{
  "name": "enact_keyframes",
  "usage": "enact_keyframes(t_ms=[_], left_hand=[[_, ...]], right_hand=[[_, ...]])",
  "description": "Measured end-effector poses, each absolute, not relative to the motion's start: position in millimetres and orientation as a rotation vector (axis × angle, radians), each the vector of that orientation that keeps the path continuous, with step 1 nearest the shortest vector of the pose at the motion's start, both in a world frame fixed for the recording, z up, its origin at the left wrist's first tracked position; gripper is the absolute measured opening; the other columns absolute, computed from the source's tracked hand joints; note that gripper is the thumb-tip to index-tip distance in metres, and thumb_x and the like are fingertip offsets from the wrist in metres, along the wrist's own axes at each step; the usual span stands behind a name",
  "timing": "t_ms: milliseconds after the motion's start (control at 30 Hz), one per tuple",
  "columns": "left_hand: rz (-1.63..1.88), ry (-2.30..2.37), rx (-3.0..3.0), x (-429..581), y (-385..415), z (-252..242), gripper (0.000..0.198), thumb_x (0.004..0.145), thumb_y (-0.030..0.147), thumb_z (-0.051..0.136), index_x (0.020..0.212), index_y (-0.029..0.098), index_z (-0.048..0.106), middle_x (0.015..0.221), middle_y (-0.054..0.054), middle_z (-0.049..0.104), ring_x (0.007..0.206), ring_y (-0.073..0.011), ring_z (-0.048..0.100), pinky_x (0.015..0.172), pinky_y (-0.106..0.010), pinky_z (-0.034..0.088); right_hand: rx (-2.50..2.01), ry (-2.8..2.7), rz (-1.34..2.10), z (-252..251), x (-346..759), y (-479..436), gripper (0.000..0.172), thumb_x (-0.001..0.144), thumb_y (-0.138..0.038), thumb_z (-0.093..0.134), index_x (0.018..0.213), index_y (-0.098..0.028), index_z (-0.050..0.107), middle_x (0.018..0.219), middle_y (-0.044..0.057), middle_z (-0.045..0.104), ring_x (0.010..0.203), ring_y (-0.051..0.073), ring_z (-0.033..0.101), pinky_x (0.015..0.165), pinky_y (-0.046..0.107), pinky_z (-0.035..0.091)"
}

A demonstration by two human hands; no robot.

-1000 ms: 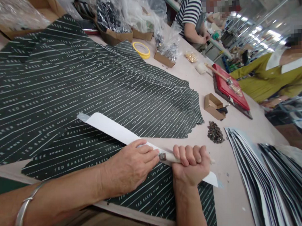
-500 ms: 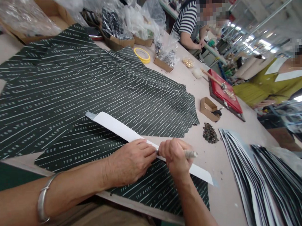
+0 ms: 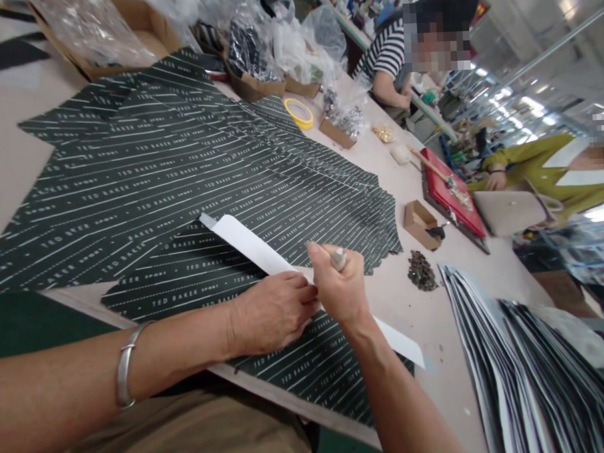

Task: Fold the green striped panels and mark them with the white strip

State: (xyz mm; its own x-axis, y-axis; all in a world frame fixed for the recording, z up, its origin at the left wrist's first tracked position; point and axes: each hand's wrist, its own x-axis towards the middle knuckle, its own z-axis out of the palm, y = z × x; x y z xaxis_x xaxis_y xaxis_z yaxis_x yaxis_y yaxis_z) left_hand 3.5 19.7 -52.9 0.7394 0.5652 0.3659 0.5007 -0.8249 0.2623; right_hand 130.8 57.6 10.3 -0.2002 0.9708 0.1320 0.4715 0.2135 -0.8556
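"What's in that right hand (image 3: 340, 285)?"

"A pale handle (image 3: 339, 258). The fist is wrapped tight around it, with the blunt end sticking out of the top; whatever is below is hidden from me."

"And the left hand (image 3: 276, 311)?"

"Right beside the fist, fingers curled down at the white strip (image 3: 255, 245). Whether they pinch it or only press on it, I can't tell. There's a metal bangle (image 3: 124, 374) on that wrist."

"Where does the strip lie?"

"Slantwise over the dark sheets (image 3: 260, 181) (they say TED BAKER SPORT again and again, between white lines), passing beneath both hands. Its right end shows beyond the right forearm, by the sheets' edge."

"What else is on the table (image 3: 8, 152)?"

"To the right, a heap of small dark pieces (image 3: 422, 270), an open cardboard box (image 3: 422, 222) just behind it, and bundles of long strips (image 3: 563, 362). Farther back, a yellow roll (image 3: 305, 124) sits at the sheets' far edge."

"Anyone across from us?"

"Someone in an olive top (image 3: 514, 157), by a red tray (image 3: 450, 176), and another person in striped sleeves (image 3: 392, 52)."
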Motion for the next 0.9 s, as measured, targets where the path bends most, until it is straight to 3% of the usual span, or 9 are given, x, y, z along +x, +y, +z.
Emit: enact_keyframes(t_ms=[133,233,367,533,667,800,900], left_hand=[[0.644,0.842,2.79,2.5,20.4,-50.7,0.014,0.099,0.025,0.055,0.102,0.016,0.065,0.103,-0.005,0.066,0.1,-0.023,0.057,0.097,-0.04,0.044],[0.67,0.836,2.771,2.1,20.6,-48.0,0.012,0.099,0.024,0.055,0.094,0.016,0.064,0.096,-0.004,0.065,0.092,-0.0219,0.057,0.093,-0.039,0.044],[0.726,0.826,2.758,1.9,19.7,-46.3,0.008,0.095,0.017,0.056,0.09,0.017,0.062,0.092,-0.004,0.063,0.086,-0.0215,0.055,0.085,-0.038,0.045],[0.753,0.845,2.728,0.6,18.9,-46.5,0.008,0.094,0.016,0.055,0.088,0.016,0.061,0.09,-0.004,0.062,0.087,-0.022,0.057,0.083,-0.037,0.047],[0.76,0.921,2.737,-0.4,20.8,-45.9,0.011,0.094,0.012,0.053,0.097,0.017,0.062,0.094,-0.004,0.065,0.091,-0.0215,0.06,0.091,-0.038,0.049],[1.046,1.166,2.778,-6.8,20.1,-48.1,0.03,0.093,0.005,0.041,0.108,0.018,0.064,0.101,-0.005,0.07,0.098,-0.0221,0.065,0.11,-0.047,0.039],[1.249,1.157,2.783,-15.1,31.4,-50.6,0.04,0.091,0.005,0.036,0.109,0.023,0.068,0.098,-0.003,0.073,0.091,-0.0259,0.067,0.108,-0.053,0.036]], right_hand=[[-1.26,-1.632,0.991,4.0,150.3,52.9,0.051,0.094,-0.042,0.056,0.053,-0.024,0.032,0.049,-0.008,0.026,0.044,0.007,0.025,0.041,0.025,0.023],[-1.111,-1.433,1.136,5.3,163.6,54.5,0.052,0.094,-0.042,0.059,0.054,-0.025,0.032,0.047,-0.01,0.025,0.039,0.007,0.023,0.038,0.024,0.023],[-0.858,-1.325,1.076,6.0,167.3,50.3,0.056,0.094,-0.04,0.059,0.051,-0.025,0.027,0.043,-0.011,0.02,0.035,0.006,0.02,0.038,0.023,0.027],[-0.98,-1.288,1.132,-7.4,171.6,41.6,0.05,0.095,-0.04,0.056,0.055,-0.025,0.03,0.046,-0.011,0.023,0.038,0.007,0.022,0.039,0.024,0.025],[-1.428,-1.67,0.614,-7.9,216.1,60.3,0.051,0.094,-0.048,0.056,0.056,-0.025,0.03,0.049,-0.009,0.027,0.045,0.009,0.027,0.048,0.026,0.024],[-1.77,-2.005,0.282,-3.9,256.9,70.0,0.038,0.089,-0.042,0.066,0.061,-0.022,0.049,0.053,-0.006,0.045,0.053,0.012,0.042,0.056,0.026,0.031],[-1.755,-2.056,0.222,3.6,261.3,61.7,0.017,0.084,-0.036,0.075,0.082,-0.02,0.069,0.078,0.001,0.07,0.077,0.016,0.062,0.073,0.026,0.045]])
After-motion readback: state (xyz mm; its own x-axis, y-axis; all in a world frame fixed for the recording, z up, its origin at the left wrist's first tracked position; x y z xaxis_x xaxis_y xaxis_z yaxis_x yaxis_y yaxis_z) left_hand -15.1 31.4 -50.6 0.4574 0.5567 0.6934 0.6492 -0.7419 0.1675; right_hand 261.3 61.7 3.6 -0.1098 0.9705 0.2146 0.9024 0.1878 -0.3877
